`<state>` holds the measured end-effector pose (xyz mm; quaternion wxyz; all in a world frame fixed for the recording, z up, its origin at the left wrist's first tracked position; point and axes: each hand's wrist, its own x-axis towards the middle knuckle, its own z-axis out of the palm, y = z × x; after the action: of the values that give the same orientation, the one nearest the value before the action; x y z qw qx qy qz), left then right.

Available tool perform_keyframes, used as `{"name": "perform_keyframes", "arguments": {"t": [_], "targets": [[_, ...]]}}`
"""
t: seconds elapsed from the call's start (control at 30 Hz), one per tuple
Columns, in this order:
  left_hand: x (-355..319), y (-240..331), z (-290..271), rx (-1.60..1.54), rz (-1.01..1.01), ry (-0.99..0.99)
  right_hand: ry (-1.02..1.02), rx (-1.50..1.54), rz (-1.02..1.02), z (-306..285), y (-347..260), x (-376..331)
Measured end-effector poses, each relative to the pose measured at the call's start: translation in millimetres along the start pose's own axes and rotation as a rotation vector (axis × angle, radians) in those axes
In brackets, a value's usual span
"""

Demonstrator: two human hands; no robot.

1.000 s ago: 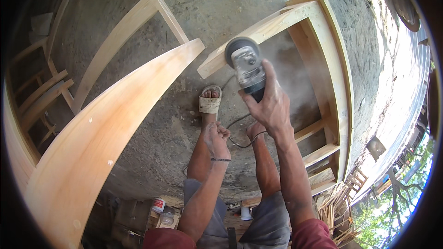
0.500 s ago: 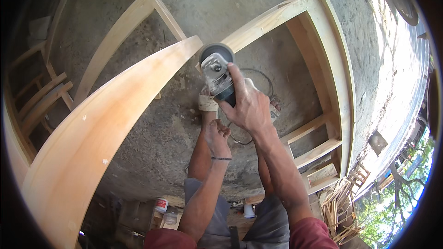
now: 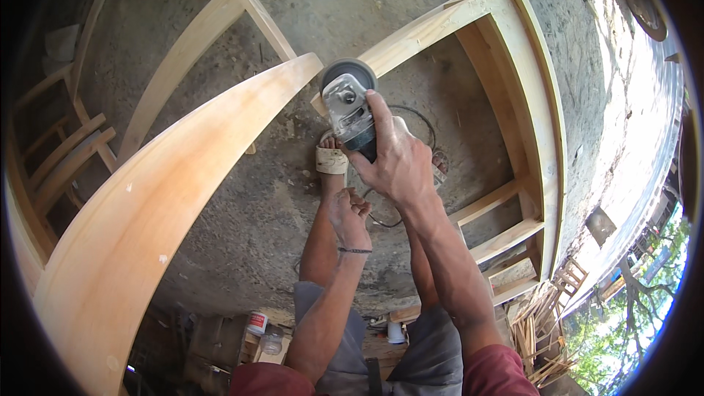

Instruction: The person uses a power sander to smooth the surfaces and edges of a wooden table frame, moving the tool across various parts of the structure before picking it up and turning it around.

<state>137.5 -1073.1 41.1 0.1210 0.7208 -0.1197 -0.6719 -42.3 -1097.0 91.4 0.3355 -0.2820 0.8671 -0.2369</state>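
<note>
My right hand [image 3: 400, 161] is wrapped around the dark body of an angle grinder [image 3: 350, 106], with a finger stretched along its metal head. The grinder's round grey disc [image 3: 347, 66] is right by the narrow tip of a long curved wooden panel [image 3: 169, 183]; whether they touch I cannot tell. Lower down, between my forearms, my left hand [image 3: 350, 221] has its fingers curled in. Anything inside that hand is hidden. A dark cable [image 3: 419, 114] loops on the floor beyond my right hand.
To the right lies a large wooden frame [image 3: 528, 103] with crosspieces. Another curved wooden frame [image 3: 198, 37] is at the far left. My sandalled foot [image 3: 331, 160] stands on the concrete floor below the grinder. A white-and-red tub [image 3: 257, 323] and wood scraps [image 3: 539, 345] are near the bottom.
The grinder and my right hand have shifted slightly away from me and to the right. The disc remains close to the panel's tip. My left hand keeps its curled pose.
</note>
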Motion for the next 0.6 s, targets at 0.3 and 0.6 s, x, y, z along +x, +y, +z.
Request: {"name": "perform_keyframes", "arguments": {"t": [0.3, 0.6], "targets": [[4, -5, -2, 0.004, -0.008, -0.019, 0.016, -0.001, 0.021, -7, 4, 3], [0, -8, 7, 0.048, -0.019, 0.012, 0.03, 0.024, 0.009, -17, 13, 6]]}}
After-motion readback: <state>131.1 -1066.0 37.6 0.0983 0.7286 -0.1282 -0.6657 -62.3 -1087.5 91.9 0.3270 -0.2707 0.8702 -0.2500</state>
